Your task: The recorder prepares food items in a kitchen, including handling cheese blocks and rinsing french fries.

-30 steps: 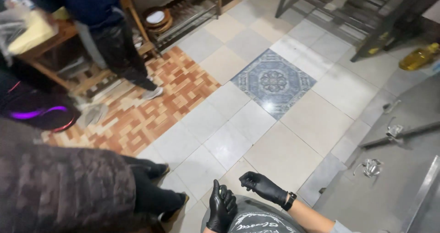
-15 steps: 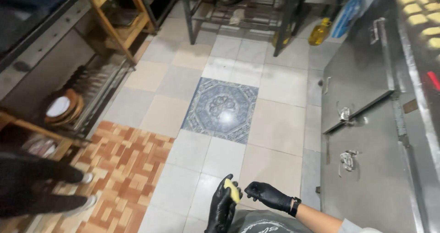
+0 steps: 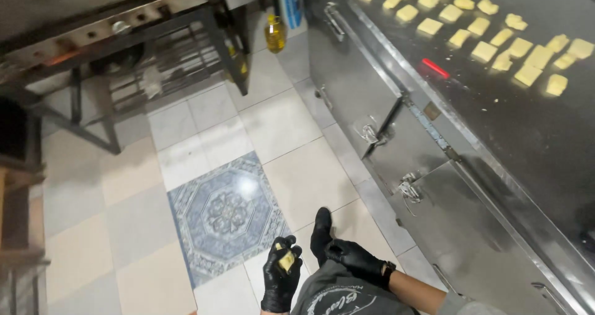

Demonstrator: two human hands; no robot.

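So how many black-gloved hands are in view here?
2: the left hand at bottom centre holds a small yellow piece; the right hand is just beside it.

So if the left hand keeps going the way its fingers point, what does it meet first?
The left hand, gloved and holding a yellow piece, points up the picture over the floor. Nothing stands close ahead; the blue patterned tile lies below that line. Depth is unclear, so treat this as likely free.
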